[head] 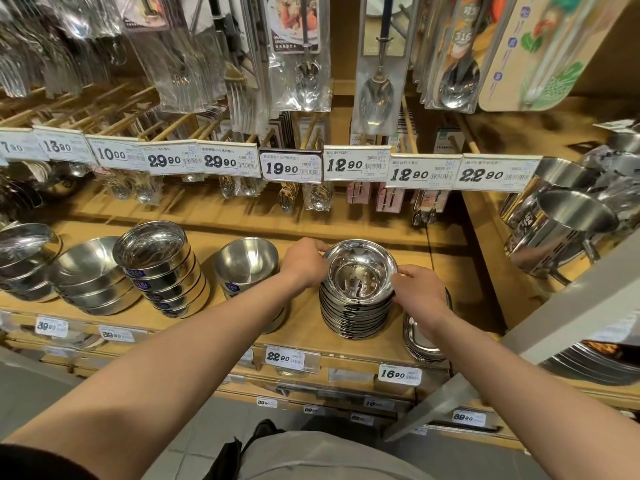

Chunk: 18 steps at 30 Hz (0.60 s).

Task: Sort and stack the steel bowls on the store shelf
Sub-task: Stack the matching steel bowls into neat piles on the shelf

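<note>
top bowl (360, 268): mouth up, on tall stack (356, 315), shelf (304, 320) right of centre | left hand (304, 261): fingers curled on far-left rim | right hand (420, 291): pinching near-right rim | left: single bowl (247, 263), labelled stack (162, 268)

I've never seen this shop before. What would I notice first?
Probably the two hands, left hand and right hand, holding the top of a tall stack of shiny bowls on the wooden shelf. Next, the row of white price tags above, and more bowl stacks on the left.
</note>
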Each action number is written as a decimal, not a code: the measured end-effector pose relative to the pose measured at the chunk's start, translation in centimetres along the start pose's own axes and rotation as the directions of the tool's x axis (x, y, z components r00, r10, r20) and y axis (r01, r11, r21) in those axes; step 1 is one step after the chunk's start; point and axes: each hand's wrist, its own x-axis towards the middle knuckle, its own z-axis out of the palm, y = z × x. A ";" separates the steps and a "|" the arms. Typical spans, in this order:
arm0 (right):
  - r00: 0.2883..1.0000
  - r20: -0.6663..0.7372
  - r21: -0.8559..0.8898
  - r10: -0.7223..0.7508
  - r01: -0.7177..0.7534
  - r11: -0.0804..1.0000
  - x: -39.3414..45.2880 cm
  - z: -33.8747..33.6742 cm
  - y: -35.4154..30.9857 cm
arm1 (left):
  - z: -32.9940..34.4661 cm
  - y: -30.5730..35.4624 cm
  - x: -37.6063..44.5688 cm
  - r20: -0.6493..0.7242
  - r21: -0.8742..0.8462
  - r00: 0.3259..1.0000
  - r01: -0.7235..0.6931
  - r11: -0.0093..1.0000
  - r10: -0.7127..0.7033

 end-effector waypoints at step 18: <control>0.999 0.003 -0.073 0.032 -0.032 0.997 -0.6 -0.2 -0.5 | -0.4 -0.3 1.2 0.136 -0.071 0.991 0.009 0.997 0.001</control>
